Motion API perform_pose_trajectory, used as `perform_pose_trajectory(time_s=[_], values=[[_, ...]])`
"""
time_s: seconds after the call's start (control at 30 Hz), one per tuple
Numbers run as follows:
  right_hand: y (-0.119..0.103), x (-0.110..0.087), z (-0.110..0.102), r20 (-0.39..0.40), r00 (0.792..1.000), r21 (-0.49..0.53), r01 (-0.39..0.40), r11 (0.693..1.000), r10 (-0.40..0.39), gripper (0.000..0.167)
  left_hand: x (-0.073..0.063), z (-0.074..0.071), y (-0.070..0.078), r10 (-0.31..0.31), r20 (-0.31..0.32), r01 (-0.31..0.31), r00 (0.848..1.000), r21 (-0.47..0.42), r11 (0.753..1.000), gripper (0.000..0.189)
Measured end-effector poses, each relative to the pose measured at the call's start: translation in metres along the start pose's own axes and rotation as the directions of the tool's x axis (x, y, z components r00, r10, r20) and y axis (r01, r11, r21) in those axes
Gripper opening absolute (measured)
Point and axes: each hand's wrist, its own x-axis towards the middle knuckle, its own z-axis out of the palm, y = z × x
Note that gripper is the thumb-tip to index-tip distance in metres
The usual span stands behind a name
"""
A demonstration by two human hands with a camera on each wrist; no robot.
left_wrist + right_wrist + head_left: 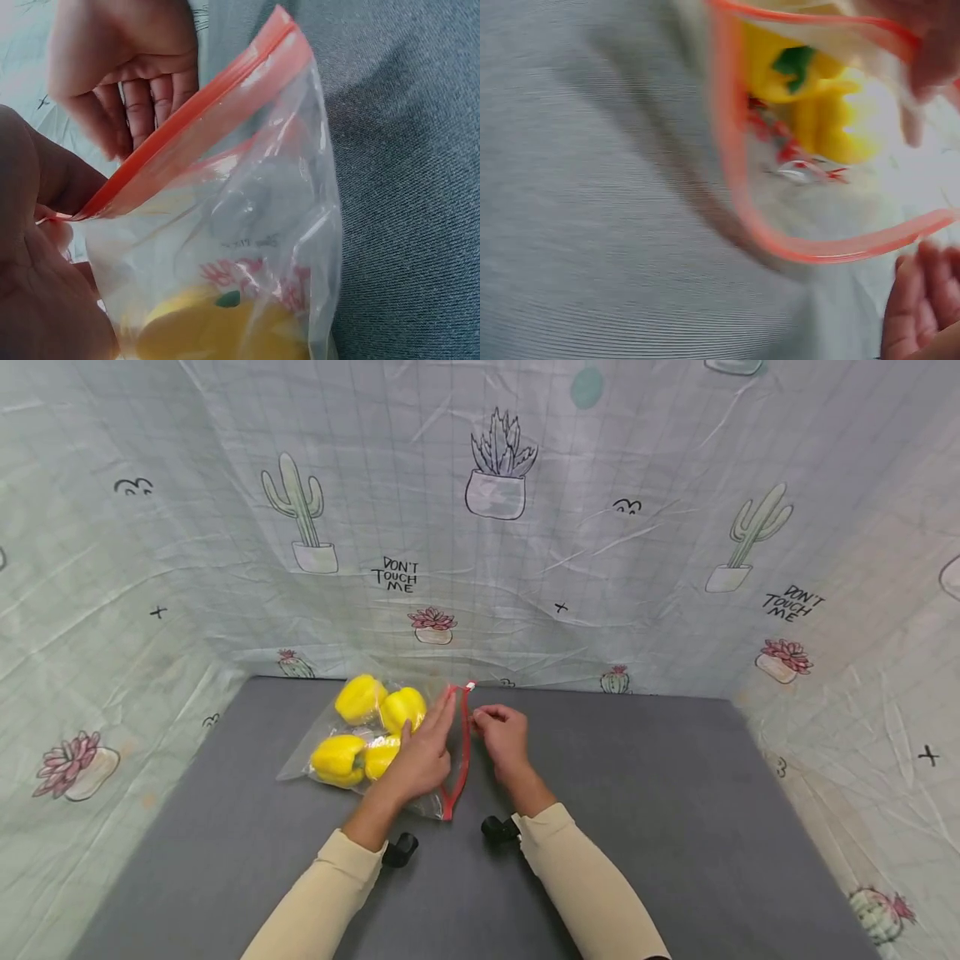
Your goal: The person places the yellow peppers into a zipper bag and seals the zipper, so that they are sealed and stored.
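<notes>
A clear zip bag (318,753) with a red rim lies on the table at left of centre, its mouth facing right. Inside are several yellow bell peppers (337,760). My left hand (427,752) reaches over the bag's mouth end and holds the upper film at the rim. In the right wrist view some of its fingers (912,124) show past the red rim (727,135), which gapes wide. My right hand (504,739) is on the mouth side, fingers loosely bent, fingertips (928,251) right at the rim's outer edge.
The grey table (637,827) extends right and toward me. A pale curtain (585,568) printed with cacti hangs behind it and at both sides. Black camera mounts (401,850) sit under both wrists.
</notes>
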Motion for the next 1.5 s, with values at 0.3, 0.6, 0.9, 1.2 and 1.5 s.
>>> perform_pose_trajectory(time_s=[0.3, 0.6, 0.9, 1.2, 1.5], values=[[-0.020, 0.019, -0.004, 0.021, 0.995, -0.191, -0.088, 0.978, 0.094, 0.036, 0.001, 0.002, 0.008, 0.029, 0.045, -0.033, 0.999, 0.086, 0.996, 0.061], [-0.024, 0.036, -0.006, 0.050, 0.989, -0.234, -0.124, 0.964, 0.139, 0.022, 0.035, -0.026, -0.001, 0.011, -0.035, -0.015, 0.999, -0.109, 0.994, 0.048], [-0.010, 0.047, -0.004, 0.070, 0.995, -0.183, -0.055, 0.981, 0.069, 0.020, 0.090, -0.023, -0.025, -0.095, -0.054, 0.079, 0.994, -0.242, 0.967, 0.049], [-0.005, 0.053, 0.000, 0.138, 0.987, -0.083, -0.067, 0.994, 0.078, 0.022, 0.112, -0.021, -0.032, -0.092, -0.041, 0.073, 0.995, -0.333, 0.940, 0.034], [-0.024, 0.057, 0.007, 0.087, 0.996, -0.197, 0.040, 0.980, -0.023, 0.023, 0.120, -0.016, -0.029, -0.133, -0.051, 0.100, 0.990, -0.415, 0.904, 0.025]])
